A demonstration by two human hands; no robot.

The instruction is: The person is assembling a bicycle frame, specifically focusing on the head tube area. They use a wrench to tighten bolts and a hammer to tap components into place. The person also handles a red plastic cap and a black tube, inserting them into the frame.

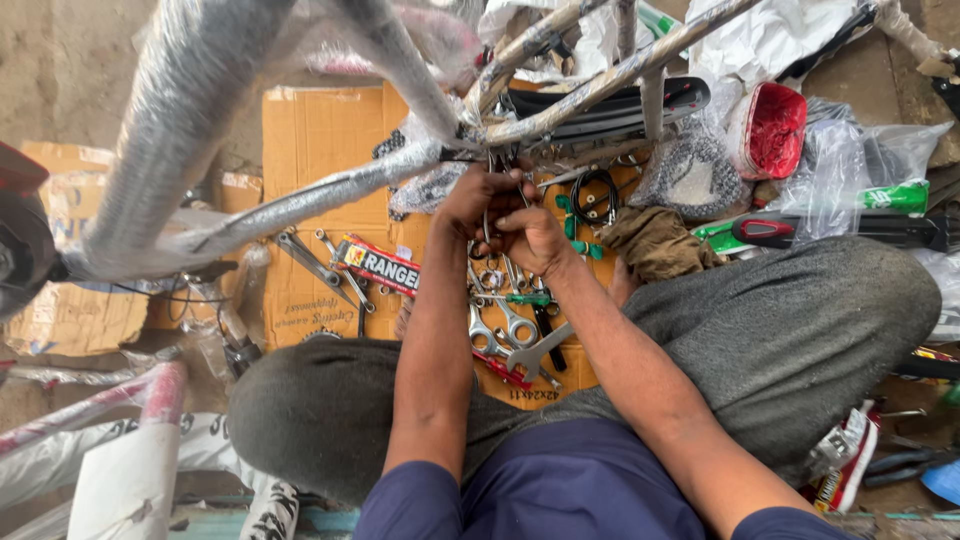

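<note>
I sit cross-legged over a flattened cardboard sheet (pixel 320 130). A bicycle frame (pixel 300 200) wrapped in clear plastic crosses above it. My left hand (pixel 478 200) and my right hand (pixel 532 235) meet just below the frame's tube junction, fingers closed together around a small metal part (pixel 492 222) there. What exactly they pinch is hidden by the fingers. Below my hands lie several spanners (pixel 505 330) and a green-handled tool (pixel 528 299) on the cardboard.
A red printed box (pixel 378 265) and loose wrenches (pixel 312 262) lie left of my forearm. A brown rag (pixel 655 243), black cable (pixel 592 195), red reflector in plastic (pixel 772 130) and bagged parts sit to the right. Another wrapped frame (pixel 90 420) lies lower left.
</note>
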